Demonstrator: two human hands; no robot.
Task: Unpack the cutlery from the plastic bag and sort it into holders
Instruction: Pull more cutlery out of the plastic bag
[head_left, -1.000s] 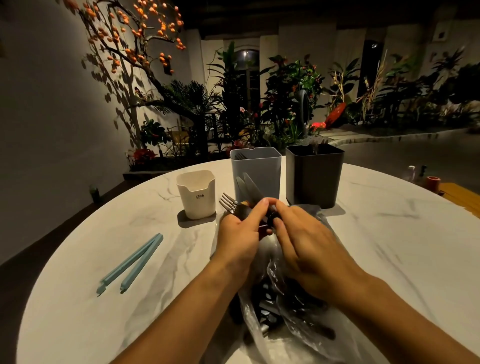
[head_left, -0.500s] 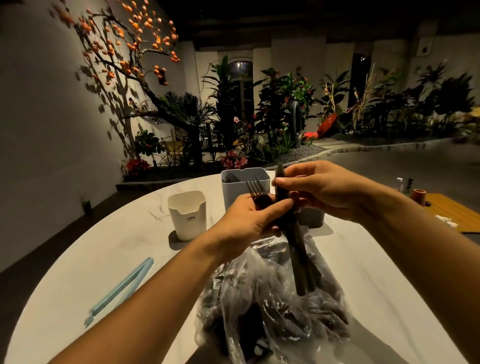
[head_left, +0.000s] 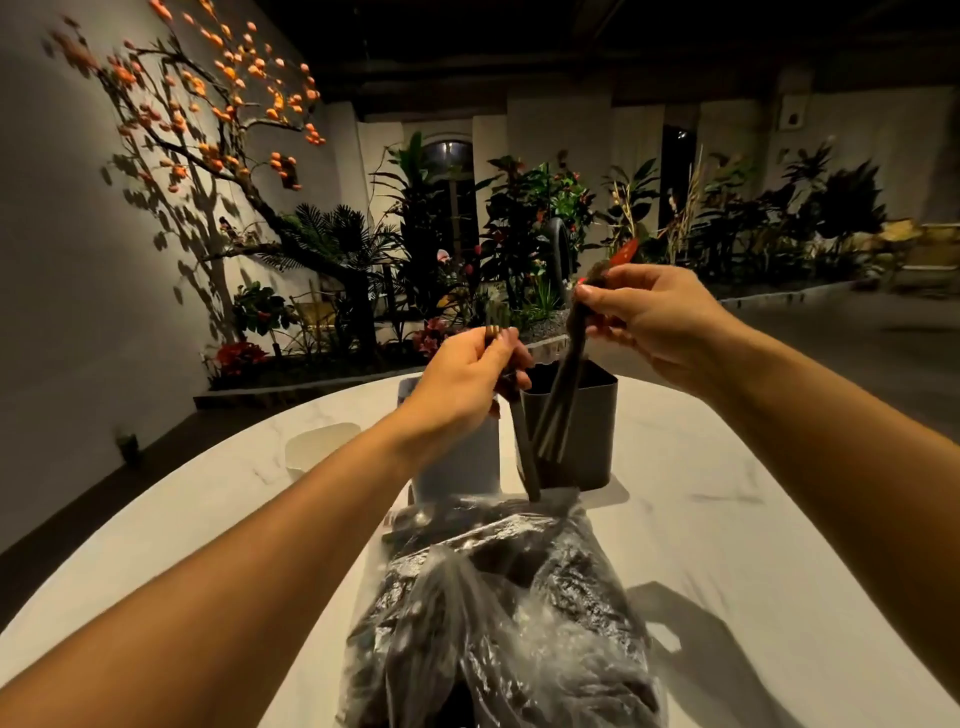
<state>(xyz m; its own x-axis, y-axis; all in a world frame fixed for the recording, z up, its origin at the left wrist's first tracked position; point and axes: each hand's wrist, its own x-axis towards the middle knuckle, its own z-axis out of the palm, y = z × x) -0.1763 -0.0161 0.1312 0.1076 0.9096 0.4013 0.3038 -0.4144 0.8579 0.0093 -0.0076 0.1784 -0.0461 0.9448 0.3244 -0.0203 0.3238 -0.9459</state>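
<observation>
- Since the earlier frame, both hands have been raised and drawn apart, and the cutlery has been split between them.
- Forks (head_left: 497, 332) are gripped in the left hand (head_left: 462, 382), handles hanging down before the grey holder (head_left: 457, 467).
- Knives (head_left: 558, 400) are pinched by the right hand (head_left: 649, 317), handles spread over the dark holder (head_left: 587, 431).
- Remaining cutlery is seen inside the bag (head_left: 509, 613) on the table (head_left: 727, 519).
- A white cup (head_left: 319, 449) is set to the left.
</observation>
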